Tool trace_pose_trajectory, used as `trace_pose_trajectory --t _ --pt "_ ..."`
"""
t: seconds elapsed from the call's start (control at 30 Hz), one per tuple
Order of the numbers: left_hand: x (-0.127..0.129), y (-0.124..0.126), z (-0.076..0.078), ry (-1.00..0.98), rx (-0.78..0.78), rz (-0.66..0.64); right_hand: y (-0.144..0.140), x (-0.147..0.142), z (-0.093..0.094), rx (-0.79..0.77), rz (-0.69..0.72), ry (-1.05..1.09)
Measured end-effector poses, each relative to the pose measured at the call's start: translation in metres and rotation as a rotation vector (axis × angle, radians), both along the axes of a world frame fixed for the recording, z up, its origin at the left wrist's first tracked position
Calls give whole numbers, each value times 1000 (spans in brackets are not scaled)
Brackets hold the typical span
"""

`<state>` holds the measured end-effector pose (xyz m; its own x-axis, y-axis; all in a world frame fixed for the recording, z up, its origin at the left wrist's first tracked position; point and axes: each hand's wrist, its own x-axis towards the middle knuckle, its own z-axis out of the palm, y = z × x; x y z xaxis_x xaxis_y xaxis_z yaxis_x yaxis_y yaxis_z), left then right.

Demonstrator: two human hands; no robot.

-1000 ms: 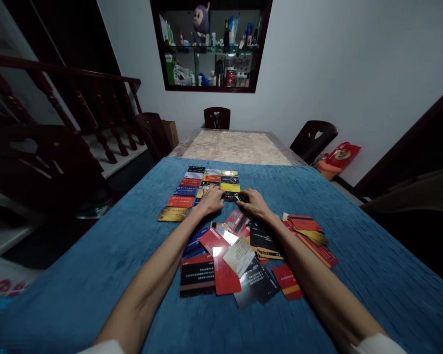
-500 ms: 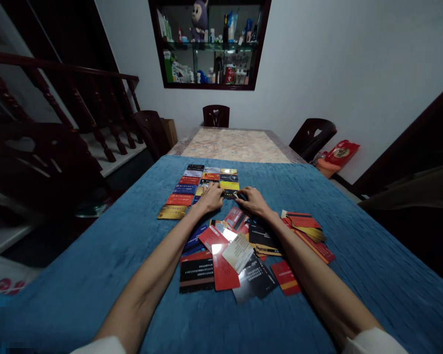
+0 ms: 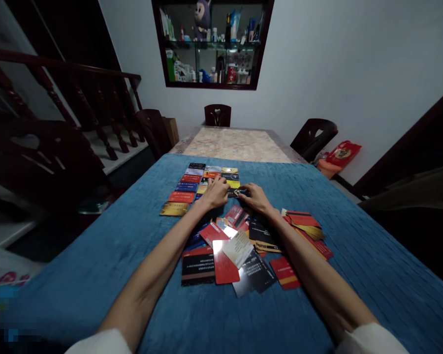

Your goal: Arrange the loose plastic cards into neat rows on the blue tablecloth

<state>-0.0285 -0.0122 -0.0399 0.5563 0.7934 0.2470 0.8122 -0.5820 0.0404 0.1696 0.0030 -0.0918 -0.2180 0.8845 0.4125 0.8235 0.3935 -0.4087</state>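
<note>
A black card with a pale pattern lies at the near end of the right-hand column of laid-out cards. My left hand is bent over the card's left side, fingers curled and tips partly hidden. From the other side my right hand pinches at its right edge, thumb and forefinger close together. Just beyond lies a yellow card. Overlapping cards form three columns, with a gold card nearest on the left. Under and between my forearms spreads a loose heap, including a red card and a cream card.
A fanned pile of red and gold cards lies right of my right forearm. Blue cloth covers the near table; bare patterned tabletop shows beyond. Dark chairs stand around it.
The black card, tilted up at its right edge before, now lies flatter with its pattern showing. My left fingers have shifted slightly forward and right. The view has moved a little.
</note>
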Motion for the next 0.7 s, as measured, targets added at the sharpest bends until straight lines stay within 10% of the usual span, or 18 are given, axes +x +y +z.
trace_pose_trajectory --t 0.7 --pt "5 -73 24 -63 52 -150 -83 15 43 246 187 28"
